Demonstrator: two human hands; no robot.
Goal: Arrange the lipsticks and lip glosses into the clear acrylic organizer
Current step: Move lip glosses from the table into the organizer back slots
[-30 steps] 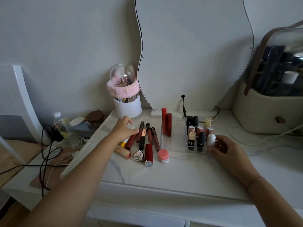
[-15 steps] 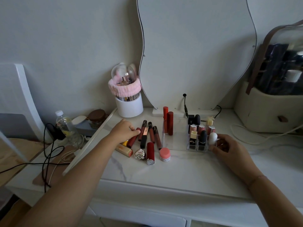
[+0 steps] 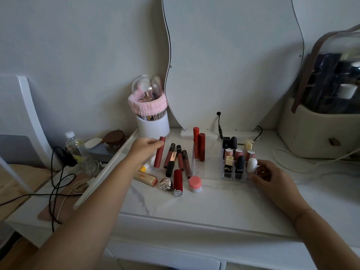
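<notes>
My left hand (image 3: 144,151) pinches a dark red lip gloss tube (image 3: 159,152) near its top, tilted, its lower end among the loose pile. Several more glosses (image 3: 180,157) and a fat red lipstick (image 3: 178,182) lie on the marble top. The clear acrylic organizer (image 3: 198,168) stands in the middle, with two red tubes (image 3: 201,147) upright at its left and several lipsticks (image 3: 240,164) in its right cells. My right hand (image 3: 270,180) holds the organizer's front right corner, beside a white egg-shaped lipstick (image 3: 251,165).
A pink jar (image 3: 194,184), a silver heart case (image 3: 166,183) and a gold tube (image 3: 147,178) lie in front of the pile. A white brush cup (image 3: 153,123) stands behind my left hand, with the mirror (image 3: 233,61) beside it. A beige case (image 3: 319,133) is at right; cables (image 3: 58,178) at left.
My left hand closed on the dark red gloss tube and raised its top end off the pile. My right hand stayed at the organizer's corner.
</notes>
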